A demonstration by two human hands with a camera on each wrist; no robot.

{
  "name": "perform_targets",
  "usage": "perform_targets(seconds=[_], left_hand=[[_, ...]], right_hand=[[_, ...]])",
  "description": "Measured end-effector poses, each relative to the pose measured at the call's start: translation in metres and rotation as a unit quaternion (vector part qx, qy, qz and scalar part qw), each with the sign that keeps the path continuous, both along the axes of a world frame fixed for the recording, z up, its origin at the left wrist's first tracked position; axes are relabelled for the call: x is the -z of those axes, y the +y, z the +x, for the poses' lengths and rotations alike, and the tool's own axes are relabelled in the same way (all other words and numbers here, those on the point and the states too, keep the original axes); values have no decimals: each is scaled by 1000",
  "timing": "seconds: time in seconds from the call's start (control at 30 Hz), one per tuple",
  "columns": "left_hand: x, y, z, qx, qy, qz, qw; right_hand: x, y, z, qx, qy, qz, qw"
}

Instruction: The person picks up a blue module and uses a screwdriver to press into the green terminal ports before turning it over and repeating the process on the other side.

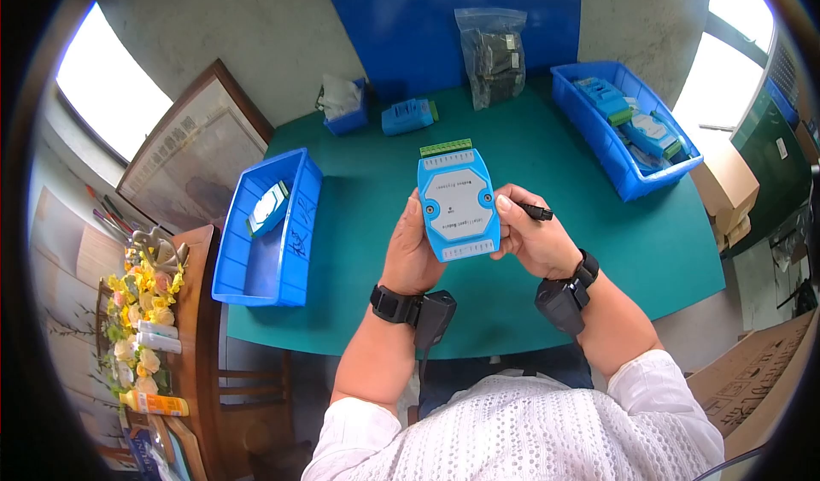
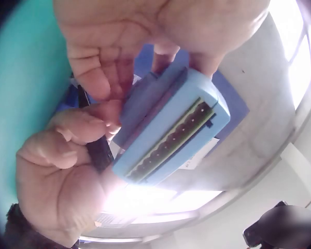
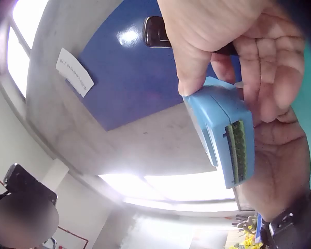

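Above the green table, both hands hold a blue module [image 1: 459, 203] with a grey printed label and a green terminal strip on its far end. My left hand [image 1: 407, 246] grips its left side, thumb along the edge. The right hand [image 1: 547, 243] pinches the right side between thumb and fingers. A black pen-like stick [image 1: 536, 212] is also tucked in the right hand, one end poking out to the right. From the left wrist, the module's near end shows a row of terminals [image 2: 171, 140], and the black stick [image 2: 97, 148] lies across the right hand's fingers.
On the left, a blue bin [image 1: 301, 259] holds one similar module [image 1: 268, 209]. Another blue bin [image 1: 632, 186] at the right back holds several. At the back are a module [image 1: 408, 117], a small blue box [image 1: 348, 122] with white wrapping, and a clear bag [image 1: 495, 62] of dark parts.
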State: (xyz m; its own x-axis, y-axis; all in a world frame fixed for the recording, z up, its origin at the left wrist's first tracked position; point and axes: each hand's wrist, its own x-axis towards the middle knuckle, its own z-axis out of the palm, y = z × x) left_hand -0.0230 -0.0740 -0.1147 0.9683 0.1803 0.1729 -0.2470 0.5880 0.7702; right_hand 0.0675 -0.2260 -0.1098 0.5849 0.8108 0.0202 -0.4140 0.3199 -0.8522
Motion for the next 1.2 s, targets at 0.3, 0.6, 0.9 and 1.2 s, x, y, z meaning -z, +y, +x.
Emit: perform_targets(seconds=[0.3, 0.6, 0.9, 1.2], left_hand=[[3, 1, 3, 10, 42, -36, 998], [1, 2, 4, 12, 47, -50, 998], [-1, 4, 2, -14, 17, -14, 1000], [-3, 6, -3, -28, -15, 45, 998]], right_hand=[[-1, 1, -2, -6, -19, -29, 999], [1, 2, -2, -8, -22, -48, 999], [5, 2, 0, -24, -23, -28, 999], [0, 1, -2, -30, -17, -25, 999]])
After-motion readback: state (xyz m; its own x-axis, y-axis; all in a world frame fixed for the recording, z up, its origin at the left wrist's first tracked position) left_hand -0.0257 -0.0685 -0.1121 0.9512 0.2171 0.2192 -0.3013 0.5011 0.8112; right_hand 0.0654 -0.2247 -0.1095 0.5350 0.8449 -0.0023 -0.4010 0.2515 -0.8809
